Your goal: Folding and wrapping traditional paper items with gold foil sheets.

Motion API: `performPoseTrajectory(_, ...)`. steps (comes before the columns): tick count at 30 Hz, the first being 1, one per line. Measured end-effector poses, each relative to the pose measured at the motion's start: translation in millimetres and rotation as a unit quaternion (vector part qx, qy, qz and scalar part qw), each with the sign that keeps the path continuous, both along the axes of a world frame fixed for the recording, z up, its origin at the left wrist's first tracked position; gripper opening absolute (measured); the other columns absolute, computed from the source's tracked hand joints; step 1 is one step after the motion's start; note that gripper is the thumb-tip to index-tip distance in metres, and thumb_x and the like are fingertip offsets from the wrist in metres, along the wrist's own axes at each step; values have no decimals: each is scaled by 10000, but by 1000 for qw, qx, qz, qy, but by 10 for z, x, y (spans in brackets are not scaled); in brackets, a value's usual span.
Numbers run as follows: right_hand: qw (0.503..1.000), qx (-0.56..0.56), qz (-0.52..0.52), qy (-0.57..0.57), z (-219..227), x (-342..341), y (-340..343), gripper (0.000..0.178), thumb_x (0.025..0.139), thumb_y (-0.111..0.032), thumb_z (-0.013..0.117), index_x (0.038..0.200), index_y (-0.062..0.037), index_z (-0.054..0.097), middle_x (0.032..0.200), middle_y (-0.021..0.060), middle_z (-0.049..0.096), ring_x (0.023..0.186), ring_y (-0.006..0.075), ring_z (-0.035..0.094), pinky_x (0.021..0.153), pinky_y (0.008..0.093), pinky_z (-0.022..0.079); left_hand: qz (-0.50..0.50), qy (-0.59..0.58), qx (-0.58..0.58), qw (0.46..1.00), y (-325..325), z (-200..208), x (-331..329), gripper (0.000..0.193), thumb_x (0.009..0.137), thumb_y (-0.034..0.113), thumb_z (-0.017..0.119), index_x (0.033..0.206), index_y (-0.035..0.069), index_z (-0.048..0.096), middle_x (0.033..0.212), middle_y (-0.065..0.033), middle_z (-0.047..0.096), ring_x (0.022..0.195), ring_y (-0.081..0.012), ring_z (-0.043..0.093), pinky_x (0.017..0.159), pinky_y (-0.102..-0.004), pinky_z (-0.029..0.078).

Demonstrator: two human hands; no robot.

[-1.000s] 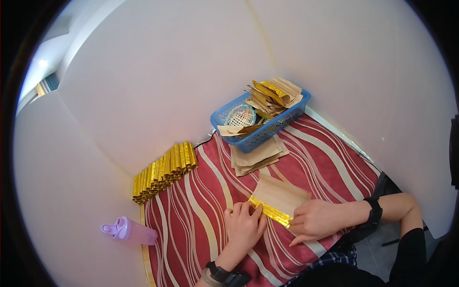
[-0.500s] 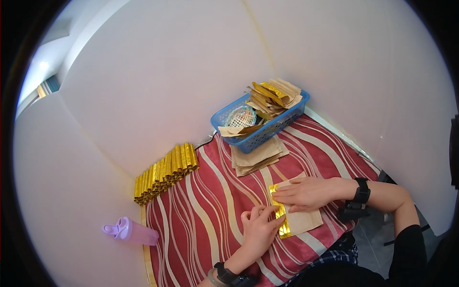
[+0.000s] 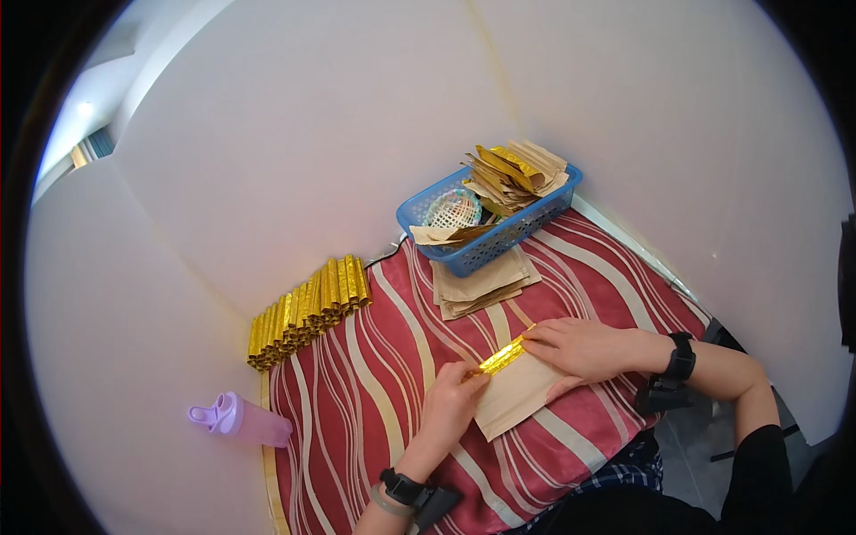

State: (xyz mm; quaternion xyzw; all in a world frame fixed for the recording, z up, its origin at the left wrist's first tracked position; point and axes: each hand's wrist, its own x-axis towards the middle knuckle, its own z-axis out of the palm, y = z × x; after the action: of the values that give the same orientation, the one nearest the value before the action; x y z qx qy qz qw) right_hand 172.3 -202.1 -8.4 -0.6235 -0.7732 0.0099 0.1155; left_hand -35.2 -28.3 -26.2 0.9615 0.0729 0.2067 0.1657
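Observation:
On the striped cloth in front of me lies a sheet of tan joss paper with a shiny gold foil strip along its far edge. My left hand pinches the strip's left end between thumb and fingers. At the other end, my right hand rests on the sheet, palm down. Its fingers stretch to the foil edge and its thumb is spread on the paper, covering the sheet's right side. A black band sits on each wrist.
Gold paper rolls are stacked at the left edge of the red striped cloth. A lilac bottle stands beside them. Toward the back, a blue basket holds papers and a small woven basket. Tan sheets lie before it, near the white walls.
The sheet has been turned, so its gold strip now runs along the far side rather than the left. My left hand has moved left and now pinches the strip's end.

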Motion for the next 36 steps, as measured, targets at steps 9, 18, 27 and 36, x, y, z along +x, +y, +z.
performPoseTrajectory(9,999,-17,-20,-31,-96,157,26,905,846,-635,512,1349,97,338,1432,304,313,1384,404,241,1125,444,239,-49,38,0,998,-259,102,45,541,762,284,762,1149,-8,521,1207,-226,501,1134,-400,493,968,-447,429)
performPoseTrajectory(18,974,-50,60,213,-128,317,41,377,826,-301,714,1055,-65,529,1449,309,281,1411,435,132,1109,456,250,-48,77,-104,990,-297,139,-9,306,753,228,776,926,63,584,1138,-127,514,1099,-330,527,883,-392,468)
performPoseTrajectory(27,968,9,1,251,-129,286,70,281,904,-275,598,871,5,598,1310,224,501,1303,386,383,1038,428,358,-23,11,-155,988,-321,91,17,207,807,200,713,877,24,629,1106,-116,563,989,-314,569,873,-402,459)
performPoseTrajectory(36,983,25,-27,181,-159,281,75,418,866,-282,640,1109,45,545,1306,232,498,1268,362,427,1021,415,386,37,-7,-217,975,-330,107,57,447,831,39,634,1269,48,547,1233,-172,515,1128,-342,545,946,-380,449)
